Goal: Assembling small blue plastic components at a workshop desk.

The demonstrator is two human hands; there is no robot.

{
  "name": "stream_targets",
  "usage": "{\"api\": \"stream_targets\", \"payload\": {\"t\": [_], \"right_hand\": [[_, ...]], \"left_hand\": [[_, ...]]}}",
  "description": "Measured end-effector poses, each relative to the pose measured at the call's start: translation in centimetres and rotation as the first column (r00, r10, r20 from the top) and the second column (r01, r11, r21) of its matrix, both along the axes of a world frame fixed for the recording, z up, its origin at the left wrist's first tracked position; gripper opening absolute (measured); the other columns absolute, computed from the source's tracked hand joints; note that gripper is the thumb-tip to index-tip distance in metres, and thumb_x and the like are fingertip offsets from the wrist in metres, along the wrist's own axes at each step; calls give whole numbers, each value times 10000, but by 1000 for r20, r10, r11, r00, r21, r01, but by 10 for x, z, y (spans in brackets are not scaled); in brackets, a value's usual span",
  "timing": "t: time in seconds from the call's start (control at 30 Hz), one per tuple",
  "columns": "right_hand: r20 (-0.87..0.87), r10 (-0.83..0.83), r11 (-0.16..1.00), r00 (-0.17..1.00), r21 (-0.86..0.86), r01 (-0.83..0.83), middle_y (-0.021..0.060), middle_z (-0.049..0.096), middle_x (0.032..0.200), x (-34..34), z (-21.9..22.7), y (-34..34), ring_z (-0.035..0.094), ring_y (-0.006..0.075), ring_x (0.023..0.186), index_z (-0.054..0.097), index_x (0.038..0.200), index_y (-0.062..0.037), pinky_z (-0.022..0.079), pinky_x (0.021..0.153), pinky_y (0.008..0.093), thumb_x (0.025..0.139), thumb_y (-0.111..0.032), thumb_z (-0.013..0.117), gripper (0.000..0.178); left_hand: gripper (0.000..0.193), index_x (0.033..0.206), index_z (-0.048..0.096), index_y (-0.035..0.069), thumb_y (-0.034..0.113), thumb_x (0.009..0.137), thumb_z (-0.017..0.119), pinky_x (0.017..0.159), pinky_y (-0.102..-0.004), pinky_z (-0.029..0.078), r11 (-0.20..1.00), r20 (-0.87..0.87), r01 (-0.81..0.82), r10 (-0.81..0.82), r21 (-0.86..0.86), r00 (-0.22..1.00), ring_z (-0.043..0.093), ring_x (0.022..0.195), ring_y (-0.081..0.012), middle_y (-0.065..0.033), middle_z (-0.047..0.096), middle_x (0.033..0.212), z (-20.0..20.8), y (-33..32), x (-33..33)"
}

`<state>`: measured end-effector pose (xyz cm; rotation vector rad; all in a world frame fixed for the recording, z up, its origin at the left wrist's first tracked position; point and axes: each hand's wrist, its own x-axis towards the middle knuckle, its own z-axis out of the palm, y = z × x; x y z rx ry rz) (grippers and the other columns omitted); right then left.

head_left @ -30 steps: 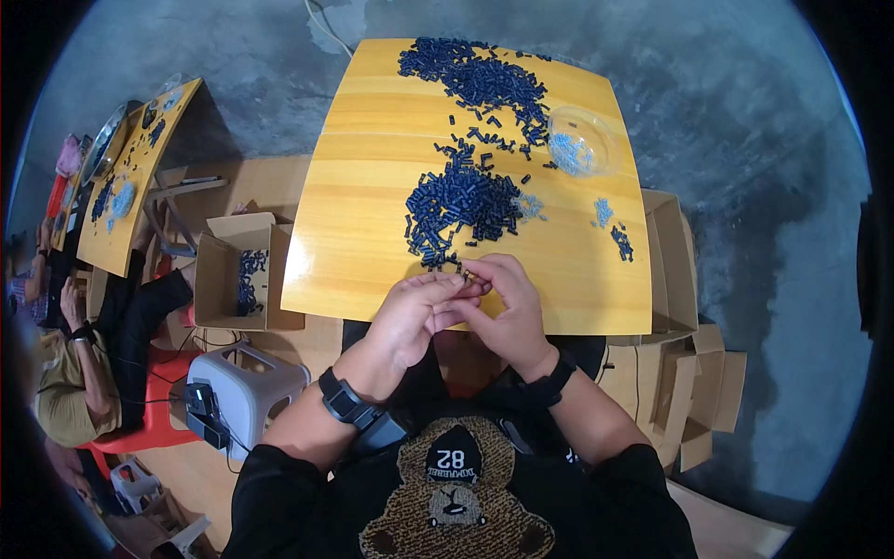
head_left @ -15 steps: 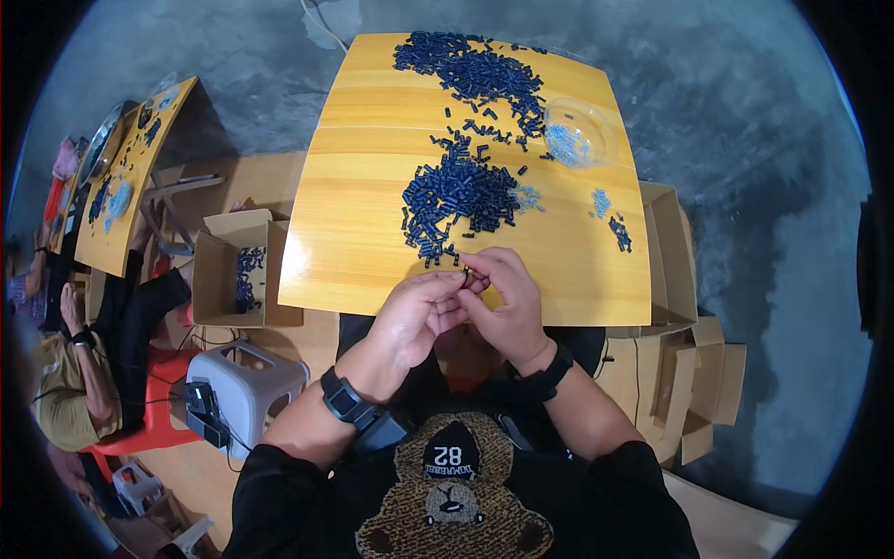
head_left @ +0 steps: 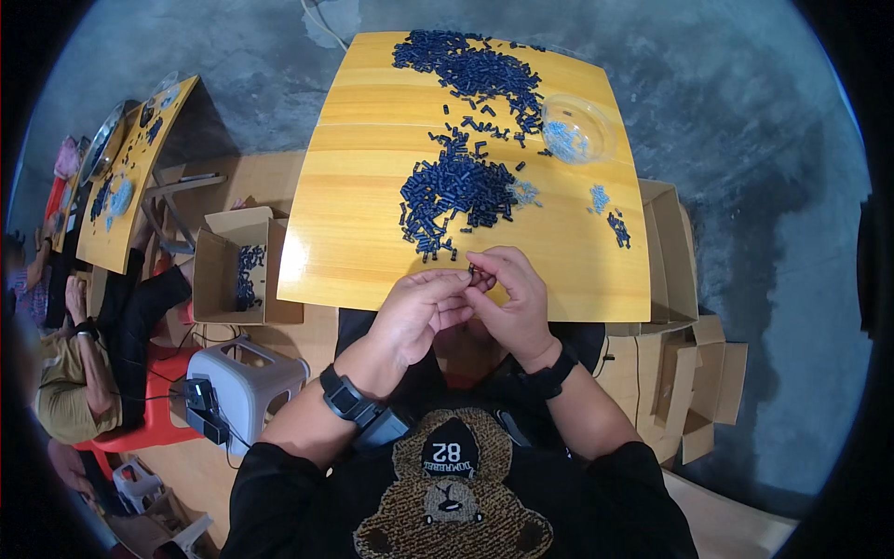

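Note:
Over the near edge of the wooden table (head_left: 345, 196), my left hand (head_left: 421, 315) and my right hand (head_left: 513, 303) meet fingertip to fingertip. Pinched between them is a small dark part (head_left: 472, 272), mostly hidden by the fingers. Just beyond my hands lies a heap of small black cylindrical pieces (head_left: 456, 191), a few of them strayed toward me. Small pale, clear-looking pieces (head_left: 526, 193) touch the heap's right side. Further right are a little pale pile (head_left: 598, 197) and a small cluster of dark pieces (head_left: 619, 229).
A larger black heap (head_left: 484, 73) covers the table's far side, next to a clear round tub (head_left: 603, 140) holding pale pieces. Left stand an open carton (head_left: 216, 279) with black pieces and a grey stool (head_left: 251, 377). Cartons (head_left: 675, 252) flank the right. Another person (head_left: 79, 373) sits far left.
My hands stay together around the small dark part, with slight finger shifts. The heaps look the same; the view has tilted a little.

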<state>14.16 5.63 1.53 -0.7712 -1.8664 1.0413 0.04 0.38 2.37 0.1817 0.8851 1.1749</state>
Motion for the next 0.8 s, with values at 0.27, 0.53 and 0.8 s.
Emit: {"api": "stream_targets", "payload": {"t": [0.27,0.53,0.8], "right_hand": [[55,-59,991,997,120,52,113,554,909,2,-1,-4,575,206,748,606,982,-6,484,652,276,656,36,647,331],[34,-12,989,999,147,6,90,550,923,3,0,-8,572,149,717,612,990,-1,474,644,243,664,45,649,331],[38,-52,985,998,165,45,104,551,904,3,3,-24,576,163,722,608,963,11,477,648,250,660,38,641,305]], "left_hand": [[160,956,609,-11,106,860,557,721,-273,507,997,-36,-75,75,3,997,628,808,-153,-106,648,922,-3,-5,6],[145,925,613,-23,93,851,565,696,-272,510,995,-64,-98,99,9,993,627,765,-153,-111,650,888,0,-10,8],[135,899,614,-26,89,850,564,652,-256,503,997,-60,-77,78,15,995,591,670,-118,-104,645,852,5,-20,8]]}}
